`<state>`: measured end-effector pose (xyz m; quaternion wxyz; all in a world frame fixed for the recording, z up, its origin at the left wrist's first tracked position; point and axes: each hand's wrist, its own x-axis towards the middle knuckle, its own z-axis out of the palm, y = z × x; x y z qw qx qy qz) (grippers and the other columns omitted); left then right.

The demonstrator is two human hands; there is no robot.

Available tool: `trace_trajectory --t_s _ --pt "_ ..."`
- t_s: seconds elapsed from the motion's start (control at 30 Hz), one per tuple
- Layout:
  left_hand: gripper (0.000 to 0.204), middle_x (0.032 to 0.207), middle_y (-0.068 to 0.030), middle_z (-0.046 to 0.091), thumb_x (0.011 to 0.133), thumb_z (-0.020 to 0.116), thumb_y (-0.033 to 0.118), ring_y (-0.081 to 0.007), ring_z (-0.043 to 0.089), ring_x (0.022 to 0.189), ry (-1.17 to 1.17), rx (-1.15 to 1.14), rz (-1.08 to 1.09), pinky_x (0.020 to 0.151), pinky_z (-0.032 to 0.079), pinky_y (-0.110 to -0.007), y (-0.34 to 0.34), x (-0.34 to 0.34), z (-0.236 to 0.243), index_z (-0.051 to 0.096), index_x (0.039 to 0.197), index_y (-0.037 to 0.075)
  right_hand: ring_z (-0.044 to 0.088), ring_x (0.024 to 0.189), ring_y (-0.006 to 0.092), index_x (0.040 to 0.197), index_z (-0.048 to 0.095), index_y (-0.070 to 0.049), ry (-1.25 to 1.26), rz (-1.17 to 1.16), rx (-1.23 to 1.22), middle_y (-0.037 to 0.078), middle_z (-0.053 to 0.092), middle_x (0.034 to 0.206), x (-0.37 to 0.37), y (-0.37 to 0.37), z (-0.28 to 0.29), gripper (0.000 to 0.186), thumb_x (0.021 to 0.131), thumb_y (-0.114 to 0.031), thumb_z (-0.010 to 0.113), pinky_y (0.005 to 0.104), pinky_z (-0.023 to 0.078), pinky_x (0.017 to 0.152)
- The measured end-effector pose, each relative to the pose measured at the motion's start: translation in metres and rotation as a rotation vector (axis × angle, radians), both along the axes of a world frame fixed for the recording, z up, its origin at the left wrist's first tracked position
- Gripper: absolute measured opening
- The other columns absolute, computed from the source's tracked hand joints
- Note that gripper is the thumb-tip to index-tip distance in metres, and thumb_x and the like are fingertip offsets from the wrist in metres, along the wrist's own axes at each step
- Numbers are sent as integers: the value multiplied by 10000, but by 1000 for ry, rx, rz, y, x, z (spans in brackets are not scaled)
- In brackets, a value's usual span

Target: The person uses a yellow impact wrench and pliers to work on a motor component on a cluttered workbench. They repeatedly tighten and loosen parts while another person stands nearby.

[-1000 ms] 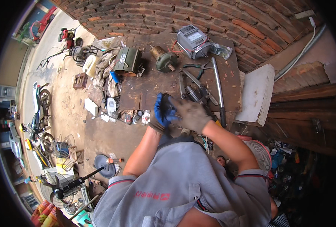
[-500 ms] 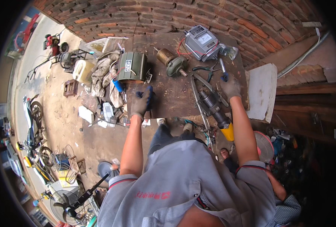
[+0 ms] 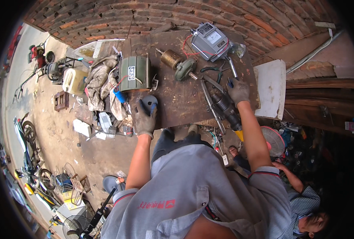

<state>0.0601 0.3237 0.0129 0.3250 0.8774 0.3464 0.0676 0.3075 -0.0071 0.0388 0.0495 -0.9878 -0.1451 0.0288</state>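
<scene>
My left hand, in a grey glove with blue fingertips, is at the near left edge of the dark wooden table. Its thumb and fingers close on a round grey disc with a small central hole. My right hand, gloved alike, lies at the table's right side with fingers stretched forward, close to the lower end of a silver metal tube. Left of it lies a black ribbed power tool beside a long-armed metal puller. Pliers lie just beyond.
A green motor housing stands at the left, near rags. A brass-coloured rotor with a green end bell lies mid-table. A grey meter with red leads sits at the back. A white board borders the right; a person is behind.
My left hand has turned, and the disc now shows its flat face. My right hand stays beside the tube. The view has shifted slightly, and a person's head shows at lower right.
</scene>
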Motion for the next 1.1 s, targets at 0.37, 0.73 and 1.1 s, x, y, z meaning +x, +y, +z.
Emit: trace_trajectory --t_s 0.37,0.73,1.1 --pt "569 1224 -286 555 858 741 292 -445 565 1124 -295 61 -166 955 471 -480 -16 -5 35 544 1284 -29 657 957 272 1059 659 -138 -39 517 -203 91 660 1010 -31 144 19 240 845 -240 619 412 525 804" --pt "741 1510 -240 358 818 697 231 -458 365 1372 -183 382 -672 1114 356 -509 -16 144 75 381 1482 135 661 826 282 949 653 -109 -244 464 138 95 653 889 -33 136 14 172 841 -242 648 428 526 718" --pt "815 1520 -183 360 745 781 255 -418 388 1376 -181 -11 -781 1134 340 -479 -11 211 9 389 1444 109 651 995 388 1111 683 -74 71 -294 171 211 684 1063 -2 2 -7 357 897 -344 587 481 501 895"
